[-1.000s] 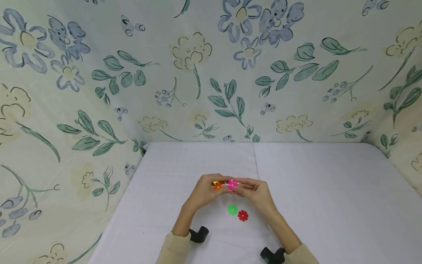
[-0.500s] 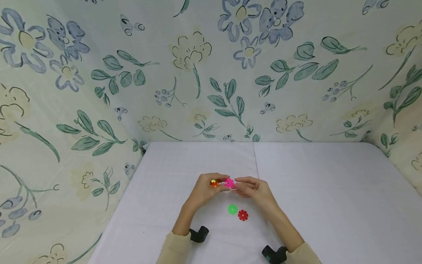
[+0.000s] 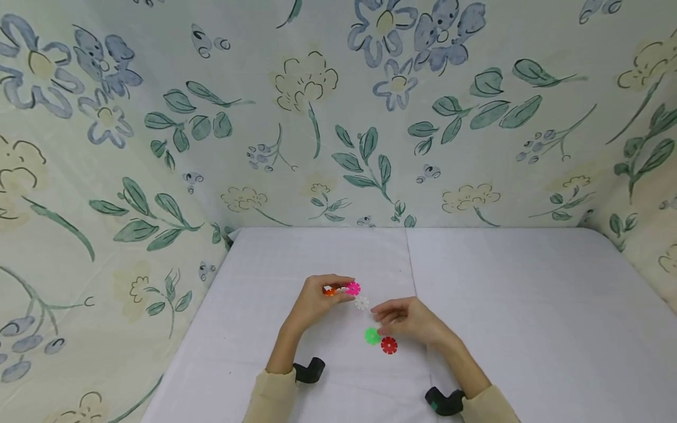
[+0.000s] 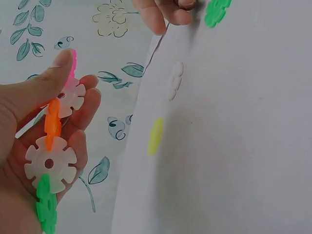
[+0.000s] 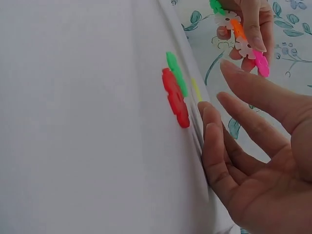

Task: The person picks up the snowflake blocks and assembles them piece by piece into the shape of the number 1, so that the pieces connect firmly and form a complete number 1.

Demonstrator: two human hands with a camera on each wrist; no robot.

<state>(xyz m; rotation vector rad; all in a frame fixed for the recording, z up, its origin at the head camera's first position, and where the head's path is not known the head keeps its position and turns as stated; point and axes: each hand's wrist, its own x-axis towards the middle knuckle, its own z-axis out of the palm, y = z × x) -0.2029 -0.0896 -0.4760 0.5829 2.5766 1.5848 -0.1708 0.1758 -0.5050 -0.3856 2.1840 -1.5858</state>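
The left hand (image 3: 313, 304) holds a chain of linked notched discs; in the left wrist view its pink disc (image 4: 73, 64) is pinched at the thumb, followed by white, orange (image 4: 52, 125), white (image 4: 50, 164) and green (image 4: 47, 204) discs. The right hand (image 3: 411, 320) has relaxed, parted fingers and holds nothing, just above a loose green disc (image 3: 372, 336). Beside that lies a red disc (image 3: 388, 345), seen close to the green disc (image 5: 177, 74) in the right wrist view too. A loose white disc (image 3: 362, 303) rests between the hands.
A white cloth covers the table (image 3: 508, 305). Beyond and left of it hangs floral fabric (image 3: 296, 176). A yellow disc (image 4: 155, 136) lies on the cloth in the left wrist view. Each wrist carries a black device (image 3: 310, 371).
The right hand has let go of the pink disc and moved down toward the green and red discs. The left hand has moved slightly left with the chain, uncovering a white disc.
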